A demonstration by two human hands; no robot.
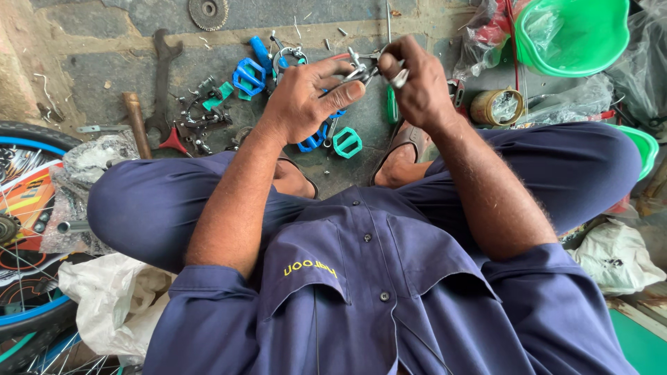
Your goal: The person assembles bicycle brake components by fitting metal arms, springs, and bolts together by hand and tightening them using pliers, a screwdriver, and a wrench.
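Where the two hands meet, at upper centre of the frame, a small metal part point(361, 69) sits between them. The left hand point(302, 97) curls its fingers point(340, 92) narrowly over the part from the left, thumb stretched under it; the right hand point(417, 87) pinches it from the right with fingers bent tight, a shiny bit showing at the thumb. Its long axis runs roughly left to right across the frame, tilted a little upward to the right, with thin arms sticking out past the knuckles; which end is which cannot be told.

Below the hands, on the floor point(104, 76), lie a teal pedal point(347, 142) and blue pedals point(249, 76), just beside the person's sandalled foot point(403, 156). Further left are dark brake pieces point(201, 121), a wrench point(165, 76) and a wooden handle point(137, 123). A grinding disc point(208, 12) lies at the top edge.

To the right, a tin point(497, 106) lies tipped on its side, clear plastic stuffed in its mouth. At upper right a green basin point(573, 35) holds crumpled clear plastic. A second green bowl point(646, 146) peeks past the right knee; its contents are hidden. A bicycle wheel point(28, 208) fills the left edge.
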